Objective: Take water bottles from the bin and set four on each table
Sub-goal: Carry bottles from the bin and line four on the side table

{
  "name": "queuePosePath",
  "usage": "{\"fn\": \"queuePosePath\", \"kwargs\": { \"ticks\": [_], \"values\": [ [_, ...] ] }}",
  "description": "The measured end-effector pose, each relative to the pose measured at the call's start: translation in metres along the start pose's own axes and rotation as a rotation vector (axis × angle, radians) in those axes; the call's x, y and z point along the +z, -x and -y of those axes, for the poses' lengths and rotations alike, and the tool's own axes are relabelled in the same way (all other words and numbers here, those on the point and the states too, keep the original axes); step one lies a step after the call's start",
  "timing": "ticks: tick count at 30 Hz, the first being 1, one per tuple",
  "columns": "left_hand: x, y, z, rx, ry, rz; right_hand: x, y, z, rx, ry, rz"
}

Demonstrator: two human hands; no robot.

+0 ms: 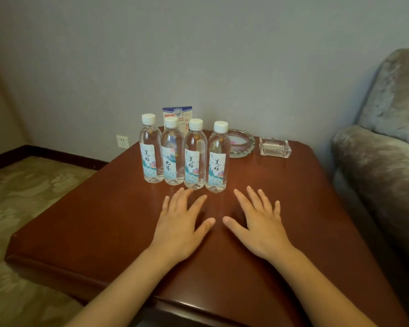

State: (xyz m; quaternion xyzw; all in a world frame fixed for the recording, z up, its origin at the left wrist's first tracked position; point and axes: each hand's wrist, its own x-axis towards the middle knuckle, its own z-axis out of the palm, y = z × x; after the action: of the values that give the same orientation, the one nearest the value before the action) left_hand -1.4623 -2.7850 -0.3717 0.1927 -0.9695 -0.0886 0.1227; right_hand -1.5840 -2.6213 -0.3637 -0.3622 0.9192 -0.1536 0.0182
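Now that four water bottles (194, 159) stand on this bench (99, 223), its share looks done.
They sit just left of the round ashtray (243, 143); left hand (182, 223) and right hand (260, 223) spread flat, empty; other tables unseen.

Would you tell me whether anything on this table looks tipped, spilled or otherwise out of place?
Nothing much. The four water bottles stand upright, capped, in a row on the table, no spill. Only the second bottle from the left shows different label characters. The left hand and right hand are empty.
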Motion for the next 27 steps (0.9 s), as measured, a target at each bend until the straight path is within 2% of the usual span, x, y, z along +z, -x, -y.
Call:
{"fn": "queuePosePath", "kwargs": {
  "ticks": [7,18,27],
  "values": [
    [-0.0009,0.0000,-0.0034,-0.078,-0.077,0.142,0.0000,0.0010,0.0011,0.011,0.081,0.112],
    [0.0001,0.0014,-0.0025,-0.091,-0.072,0.120,0.0019,-0.0021,-0.0022,0.000,0.095,0.129],
    [-0.0050,0.0029,-0.0054,-0.109,-0.045,0.144,-0.0006,0.0030,0.0019,0.004,0.095,0.080]
  ]
}}
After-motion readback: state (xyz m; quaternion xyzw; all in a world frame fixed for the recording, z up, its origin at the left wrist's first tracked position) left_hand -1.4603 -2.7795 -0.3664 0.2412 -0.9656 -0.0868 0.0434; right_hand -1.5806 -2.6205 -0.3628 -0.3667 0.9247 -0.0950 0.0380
